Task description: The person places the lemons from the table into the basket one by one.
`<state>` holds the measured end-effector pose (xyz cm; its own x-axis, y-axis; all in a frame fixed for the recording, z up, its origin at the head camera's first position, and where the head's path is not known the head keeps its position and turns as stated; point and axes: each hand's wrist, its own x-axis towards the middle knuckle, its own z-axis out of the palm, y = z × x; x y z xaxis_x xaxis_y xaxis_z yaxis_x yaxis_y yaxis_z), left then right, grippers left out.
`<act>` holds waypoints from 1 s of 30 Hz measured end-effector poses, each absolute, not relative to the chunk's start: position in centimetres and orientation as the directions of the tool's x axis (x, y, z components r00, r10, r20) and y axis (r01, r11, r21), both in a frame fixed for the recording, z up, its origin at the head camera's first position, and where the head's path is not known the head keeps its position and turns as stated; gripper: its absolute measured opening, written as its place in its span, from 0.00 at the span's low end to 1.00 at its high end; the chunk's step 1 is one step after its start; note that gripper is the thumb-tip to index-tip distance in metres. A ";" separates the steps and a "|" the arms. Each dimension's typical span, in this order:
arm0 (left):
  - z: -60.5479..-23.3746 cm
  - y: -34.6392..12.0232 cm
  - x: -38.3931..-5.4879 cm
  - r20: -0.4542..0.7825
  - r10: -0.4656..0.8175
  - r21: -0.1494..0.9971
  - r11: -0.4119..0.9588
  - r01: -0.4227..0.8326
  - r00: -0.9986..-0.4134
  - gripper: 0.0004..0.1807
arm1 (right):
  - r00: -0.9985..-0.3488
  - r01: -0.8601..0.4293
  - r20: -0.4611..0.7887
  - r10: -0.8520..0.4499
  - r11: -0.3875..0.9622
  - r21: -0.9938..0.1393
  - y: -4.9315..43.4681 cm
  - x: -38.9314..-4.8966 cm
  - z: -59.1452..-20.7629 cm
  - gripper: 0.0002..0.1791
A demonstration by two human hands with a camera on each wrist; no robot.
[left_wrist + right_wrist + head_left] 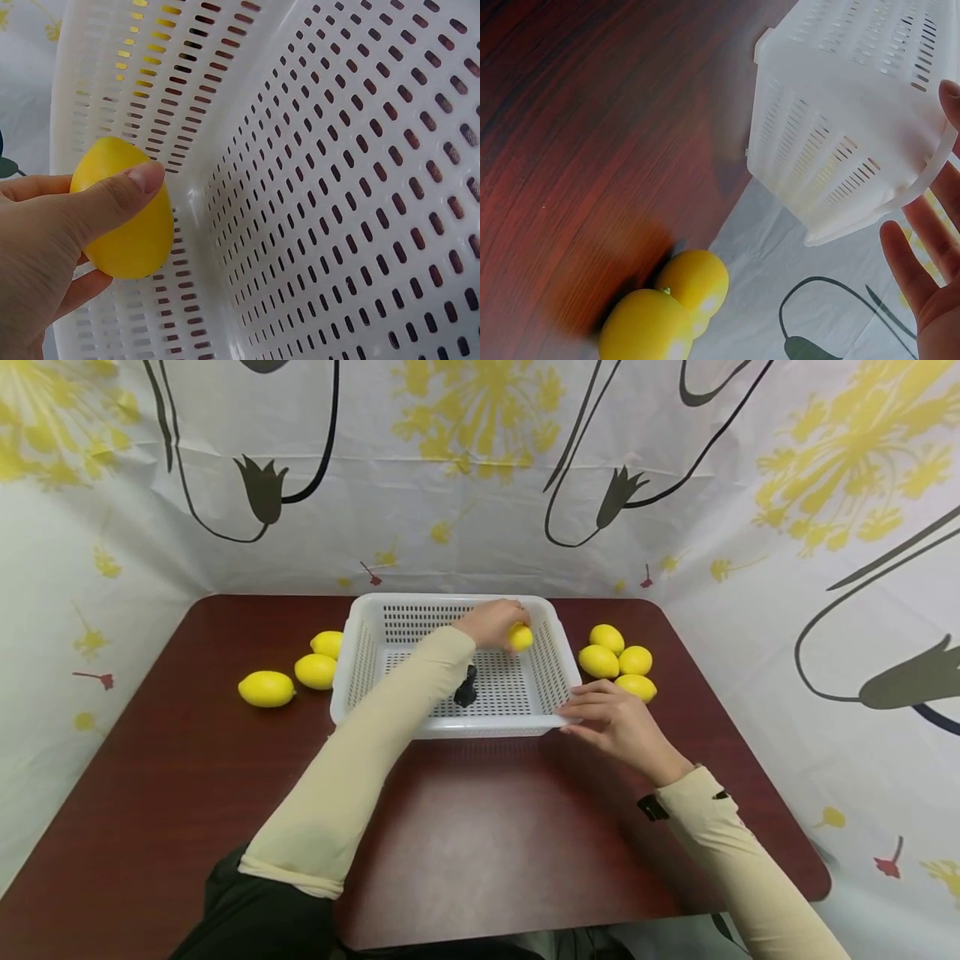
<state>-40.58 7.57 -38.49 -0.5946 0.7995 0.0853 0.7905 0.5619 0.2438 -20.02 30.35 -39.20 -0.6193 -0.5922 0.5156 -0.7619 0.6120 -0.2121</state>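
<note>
Dark-red worktop [465, 835] carried white basket [480, 727], lemons [599, 661] either side. Left hand [489, 623] grasped lemon [521, 637] near basket's far right corner; right hand [622, 727], fingers outstretched, touched near right corner.

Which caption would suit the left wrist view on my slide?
Left hand holding a yellow lemon at a white perforated basket.

Soft, even light, with pale glare on the glossy tabletop [465, 835]

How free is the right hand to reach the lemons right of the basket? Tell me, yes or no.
Probably yes: the right hand touches the basket at its near right corner, close by the lemons, with nothing visible between them.
</note>
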 end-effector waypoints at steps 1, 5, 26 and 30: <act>-38.5 7.6 -40.5 0.080 0.799 0.247 0.563 0.789 -0.596 0.33 | -0.617 -0.763 0.518 -0.592 0.611 -0.211 30.4 -20.0 -39.2 0.33; -38.7 7.9 -40.5 0.076 0.796 0.243 0.569 0.786 -0.600 0.34 | -0.615 -0.764 0.525 -0.589 0.609 -0.212 30.4 -20.0 -39.2 0.33; -40.1 8.8 -40.3 0.003 0.809 0.174 0.578 0.797 -0.587 0.34 | -0.604 -0.775 0.542 -0.584 0.588 -0.231 30.3 -20.2 -39.5 0.31; -40.0 8.8 -40.2 0.007 0.812 0.161 0.575 0.802 -0.584 0.35 | -0.607 -0.774 0.542 -0.582 0.589 -0.233 30.4 -20.2 -39.5 0.31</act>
